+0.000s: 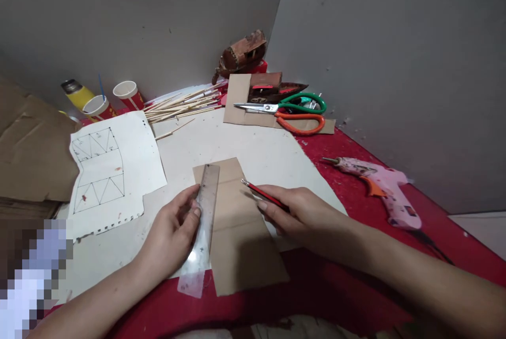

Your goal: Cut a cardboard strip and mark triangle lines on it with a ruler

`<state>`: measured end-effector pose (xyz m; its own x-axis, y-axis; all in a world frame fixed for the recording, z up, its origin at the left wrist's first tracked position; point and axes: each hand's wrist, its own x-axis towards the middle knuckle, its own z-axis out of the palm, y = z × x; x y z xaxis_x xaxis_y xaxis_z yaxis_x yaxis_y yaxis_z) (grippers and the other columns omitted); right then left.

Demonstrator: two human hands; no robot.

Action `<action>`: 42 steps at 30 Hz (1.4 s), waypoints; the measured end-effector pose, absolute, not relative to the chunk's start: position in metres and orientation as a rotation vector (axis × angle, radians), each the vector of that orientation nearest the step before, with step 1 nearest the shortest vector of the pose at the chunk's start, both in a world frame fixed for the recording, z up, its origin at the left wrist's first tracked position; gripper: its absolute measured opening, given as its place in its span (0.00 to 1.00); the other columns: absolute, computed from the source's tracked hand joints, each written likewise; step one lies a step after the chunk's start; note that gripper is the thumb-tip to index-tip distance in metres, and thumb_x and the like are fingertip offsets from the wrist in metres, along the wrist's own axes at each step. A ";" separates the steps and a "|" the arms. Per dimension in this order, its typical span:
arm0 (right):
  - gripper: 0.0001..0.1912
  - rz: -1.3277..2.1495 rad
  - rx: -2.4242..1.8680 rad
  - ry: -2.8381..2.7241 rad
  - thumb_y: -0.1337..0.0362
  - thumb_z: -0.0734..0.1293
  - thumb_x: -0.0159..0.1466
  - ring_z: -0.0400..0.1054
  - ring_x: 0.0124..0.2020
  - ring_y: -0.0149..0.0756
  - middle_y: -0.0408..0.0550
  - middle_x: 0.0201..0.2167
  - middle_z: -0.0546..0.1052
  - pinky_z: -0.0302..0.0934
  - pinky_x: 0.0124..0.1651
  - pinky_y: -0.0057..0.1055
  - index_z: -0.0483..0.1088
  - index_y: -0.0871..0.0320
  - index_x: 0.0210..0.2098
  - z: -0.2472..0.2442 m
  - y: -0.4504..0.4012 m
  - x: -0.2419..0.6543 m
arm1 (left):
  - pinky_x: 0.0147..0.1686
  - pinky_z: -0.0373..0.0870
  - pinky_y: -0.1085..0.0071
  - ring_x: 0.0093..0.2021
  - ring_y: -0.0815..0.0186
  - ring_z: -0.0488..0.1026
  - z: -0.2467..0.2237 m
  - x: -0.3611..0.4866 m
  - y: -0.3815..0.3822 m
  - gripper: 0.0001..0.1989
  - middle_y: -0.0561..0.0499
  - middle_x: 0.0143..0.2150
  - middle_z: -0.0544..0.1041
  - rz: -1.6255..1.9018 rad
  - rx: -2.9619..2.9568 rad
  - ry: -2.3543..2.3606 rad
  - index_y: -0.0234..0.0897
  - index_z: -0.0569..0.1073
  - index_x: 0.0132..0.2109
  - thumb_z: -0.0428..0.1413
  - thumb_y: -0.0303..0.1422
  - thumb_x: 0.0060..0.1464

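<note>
My left hand grips the left edge of a clear plastic ruler, thumb and fingers closed on it. The ruler lies lengthwise along the left side of a brown cardboard piece, its near end reaching past the white sheet. Faint lines cross the cardboard. In my right hand is a slim red-and-black pencil, its silvery end pointing left over the cardboard's right side. That hand's shadow falls on the lower part of the cardboard.
A pink glue gun lies right on the red tabletop. Scissors rest on cardboard at the back, near wooden sticks. At left are a paper with a truss drawing, paper cups and a yellow bottle. Grey walls stand behind.
</note>
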<state>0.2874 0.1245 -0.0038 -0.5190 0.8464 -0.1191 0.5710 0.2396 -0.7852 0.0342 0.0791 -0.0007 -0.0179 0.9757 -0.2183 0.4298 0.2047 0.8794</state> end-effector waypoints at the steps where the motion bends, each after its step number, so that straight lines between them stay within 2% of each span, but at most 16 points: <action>1: 0.20 1.199 -1.288 -2.174 0.60 0.59 0.70 0.76 0.47 0.45 0.49 0.47 0.82 0.66 0.48 0.36 0.72 0.51 0.59 -0.003 0.120 0.286 | 0.34 0.68 0.70 0.34 0.65 0.71 -0.001 0.034 0.079 0.23 0.49 0.42 0.75 0.770 1.361 1.591 0.38 0.70 0.62 0.55 0.39 0.62; 3: 0.21 1.232 -1.246 -2.161 0.61 0.58 0.70 0.75 0.51 0.45 0.49 0.53 0.80 0.65 0.51 0.37 0.70 0.51 0.60 -0.002 0.114 0.282 | 0.30 0.67 0.71 0.31 0.67 0.69 -0.002 0.034 0.079 0.24 0.50 0.41 0.74 0.762 1.355 1.584 0.37 0.69 0.63 0.55 0.39 0.62; 5: 0.20 1.235 -1.232 -2.180 0.61 0.58 0.70 0.75 0.50 0.46 0.52 0.51 0.80 0.65 0.51 0.38 0.71 0.55 0.58 0.000 0.109 0.279 | 0.27 0.65 0.72 0.29 0.68 0.68 -0.002 0.033 0.078 0.25 0.50 0.39 0.74 0.742 1.361 1.589 0.38 0.69 0.64 0.55 0.39 0.62; 8: 0.17 1.275 -1.206 -2.196 0.61 0.57 0.70 0.76 0.41 0.45 0.54 0.42 0.81 0.67 0.44 0.37 0.73 0.58 0.51 0.002 0.107 0.277 | 0.25 0.63 0.74 0.28 0.68 0.67 -0.004 0.030 0.077 0.25 0.52 0.38 0.72 0.705 1.413 1.612 0.40 0.67 0.65 0.54 0.40 0.64; 11: 0.14 1.458 -1.166 -2.100 0.60 0.58 0.70 0.71 0.28 0.37 0.47 0.31 0.78 0.66 0.31 0.32 0.72 0.55 0.47 0.002 0.108 0.278 | 0.24 0.63 0.74 0.26 0.69 0.66 -0.005 0.028 0.076 0.23 0.53 0.36 0.71 0.700 1.441 1.602 0.43 0.66 0.64 0.53 0.39 0.64; 13: 0.11 1.618 -1.182 -1.970 0.59 0.59 0.70 0.68 0.23 0.33 0.43 0.25 0.74 0.64 0.26 0.29 0.71 0.54 0.40 0.000 0.109 0.278 | 0.25 0.63 0.74 0.25 0.70 0.66 -0.005 0.027 0.077 0.21 0.55 0.34 0.70 0.711 1.428 1.585 0.43 0.67 0.63 0.53 0.39 0.64; 15: 0.10 1.741 -1.210 -1.844 0.59 0.61 0.69 0.66 0.20 0.31 0.41 0.23 0.71 0.63 0.23 0.28 0.69 0.54 0.34 -0.002 0.110 0.279 | 0.25 0.62 0.74 0.25 0.70 0.66 -0.003 0.027 0.078 0.20 0.56 0.31 0.70 0.723 1.389 1.573 0.42 0.68 0.61 0.54 0.39 0.63; 17: 0.09 1.799 -1.230 -1.783 0.59 0.63 0.67 0.65 0.18 0.29 0.42 0.25 0.72 0.62 0.22 0.27 0.69 0.55 0.32 -0.004 0.111 0.279 | 0.24 0.61 0.75 0.24 0.70 0.64 0.001 0.027 0.079 0.19 0.57 0.28 0.68 0.734 1.333 1.560 0.40 0.70 0.58 0.56 0.39 0.62; 20: 0.06 1.807 -1.300 -1.692 0.59 0.66 0.64 0.65 0.17 0.28 0.42 0.26 0.75 0.60 0.20 0.26 0.71 0.55 0.36 -0.004 0.115 0.278 | 0.23 0.58 0.76 0.23 0.71 0.62 0.008 0.028 0.080 0.17 0.59 0.25 0.66 0.774 1.219 1.516 0.38 0.72 0.54 0.59 0.39 0.60; 24: 0.13 1.776 -1.465 -1.371 0.61 0.70 0.60 0.63 0.15 0.27 0.44 0.27 0.79 0.57 0.18 0.26 0.72 0.57 0.44 0.006 0.127 0.274 | 0.24 0.58 0.78 0.24 0.74 0.61 0.009 0.032 0.081 0.16 0.58 0.26 0.69 0.908 1.056 1.429 0.37 0.74 0.51 0.62 0.39 0.58; 30: 0.14 1.911 -1.251 -1.287 0.56 0.72 0.57 0.64 0.13 0.23 0.52 0.36 0.82 0.48 0.14 0.24 0.73 0.59 0.38 0.017 0.144 0.256 | 0.26 0.62 0.78 0.24 0.74 0.65 0.007 0.041 0.080 0.19 0.58 0.27 0.72 0.986 0.978 1.259 0.41 0.72 0.55 0.63 0.37 0.58; 33: 0.13 1.925 -1.168 -1.286 0.54 0.71 0.58 0.58 0.11 0.21 0.45 0.24 0.79 0.43 0.13 0.21 0.72 0.59 0.30 0.014 0.148 0.246 | 0.25 0.64 0.77 0.24 0.73 0.68 0.008 0.044 0.078 0.19 0.58 0.26 0.72 0.966 0.963 1.218 0.41 0.70 0.55 0.64 0.36 0.58; 36: 0.15 1.934 -1.163 -1.321 0.54 0.68 0.62 0.50 0.08 0.22 0.37 0.10 0.67 0.38 0.12 0.21 0.71 0.58 0.26 0.009 0.152 0.240 | 0.26 0.66 0.76 0.24 0.71 0.70 0.006 0.046 0.077 0.21 0.58 0.26 0.73 0.953 0.961 1.215 0.41 0.69 0.55 0.64 0.36 0.58; 42: 0.14 1.947 -1.210 -1.291 0.57 0.69 0.63 0.49 0.08 0.21 0.36 0.08 0.65 0.36 0.12 0.21 0.67 0.57 0.24 -0.002 0.161 0.233 | 0.27 0.67 0.73 0.25 0.70 0.70 -0.002 0.050 0.077 0.22 0.56 0.28 0.72 0.887 0.992 1.263 0.40 0.67 0.57 0.61 0.38 0.59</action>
<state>0.2330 0.1608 -0.0016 -0.4761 0.7845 -0.3973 0.0610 -0.4212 -0.9049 0.0501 0.0769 -0.0024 0.1084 0.9359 -0.3352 0.0025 0.3369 0.9415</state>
